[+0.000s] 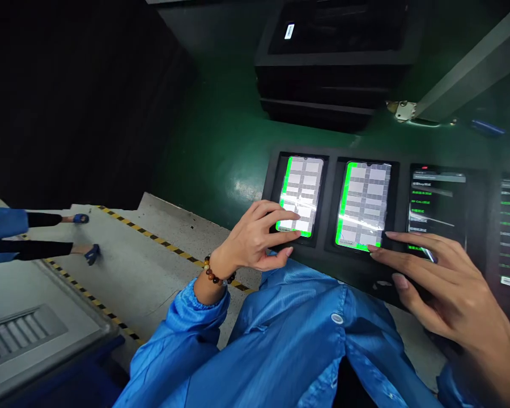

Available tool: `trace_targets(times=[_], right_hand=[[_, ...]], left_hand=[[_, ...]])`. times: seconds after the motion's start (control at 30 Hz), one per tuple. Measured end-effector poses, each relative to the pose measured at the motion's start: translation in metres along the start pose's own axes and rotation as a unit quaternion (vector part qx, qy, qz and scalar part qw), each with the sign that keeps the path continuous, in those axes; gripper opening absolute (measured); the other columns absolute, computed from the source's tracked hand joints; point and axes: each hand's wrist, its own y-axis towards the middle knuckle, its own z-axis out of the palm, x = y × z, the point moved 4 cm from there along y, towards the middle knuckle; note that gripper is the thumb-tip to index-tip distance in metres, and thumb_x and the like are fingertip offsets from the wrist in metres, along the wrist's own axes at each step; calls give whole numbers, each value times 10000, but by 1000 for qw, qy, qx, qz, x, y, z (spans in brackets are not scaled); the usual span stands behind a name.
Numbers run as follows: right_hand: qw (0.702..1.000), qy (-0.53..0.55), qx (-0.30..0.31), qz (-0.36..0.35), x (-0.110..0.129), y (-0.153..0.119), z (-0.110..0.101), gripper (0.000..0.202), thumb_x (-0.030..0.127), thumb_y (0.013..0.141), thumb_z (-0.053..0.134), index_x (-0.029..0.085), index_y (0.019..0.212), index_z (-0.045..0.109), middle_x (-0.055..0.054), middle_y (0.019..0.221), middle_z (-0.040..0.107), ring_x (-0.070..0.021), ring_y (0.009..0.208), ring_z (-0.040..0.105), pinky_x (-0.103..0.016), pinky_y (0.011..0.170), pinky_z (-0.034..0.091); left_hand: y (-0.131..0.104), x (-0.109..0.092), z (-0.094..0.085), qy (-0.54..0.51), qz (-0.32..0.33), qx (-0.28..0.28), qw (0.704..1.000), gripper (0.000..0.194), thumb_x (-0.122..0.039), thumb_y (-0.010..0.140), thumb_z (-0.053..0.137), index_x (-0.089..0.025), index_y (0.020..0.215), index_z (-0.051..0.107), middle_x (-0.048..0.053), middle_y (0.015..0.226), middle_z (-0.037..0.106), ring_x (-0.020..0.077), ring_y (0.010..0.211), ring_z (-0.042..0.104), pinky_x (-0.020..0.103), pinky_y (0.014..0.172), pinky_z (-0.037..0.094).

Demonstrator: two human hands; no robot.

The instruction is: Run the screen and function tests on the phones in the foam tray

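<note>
Several smartphones lie face up in a row in a dark tray [330, 170]. On the leftmost phone [308, 177] and the second phone [368, 195], lit screens show a grid of pale blocks with green along the left and bottom edges. My left hand [259, 235], a bead bracelet at its wrist, has its fingers spread over the lower part of the leftmost screen. Fingertips of my right hand [446, 277] are at the lower right corner of the second phone. Both hands hold nothing. A third phone [437, 198] shows a dark list with green text, partly behind my right hand.
Beyond the tray, on the green tabletop [221, 141], stand stacked black cases [335, 79]. A metal post [471, 68] rises at the right. Another person's legs [46, 232] show at far left, near yellow-black floor tape [153, 238] and a grey vented cabinet [34, 334].
</note>
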Motion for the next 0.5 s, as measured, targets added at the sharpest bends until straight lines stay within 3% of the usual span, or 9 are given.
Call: trace_targets(times=[0.2, 0.5], right_hand=[[999, -40, -17, 7, 0, -4, -3, 322, 152, 1009, 657, 189, 1323, 716, -101, 1152, 840, -357, 1309, 703, -511, 1015, 556], [993, -88, 8, 78, -6, 5, 1, 415, 200, 1046, 585, 246, 1453, 653, -78, 1167, 835, -393, 1381, 677, -528, 1021, 515]], left_hand=[[9, -9, 9, -17, -16, 59, 998, 410, -356, 965, 680, -239, 1346, 771, 144, 1440, 730, 354, 1264, 656, 571, 1070, 572], [13, 5, 11, -4, -90, 82, 992, 487, -375, 1021, 622, -300, 1496, 700, 140, 1579, 642, 373, 1389, 596, 617, 1180, 505]])
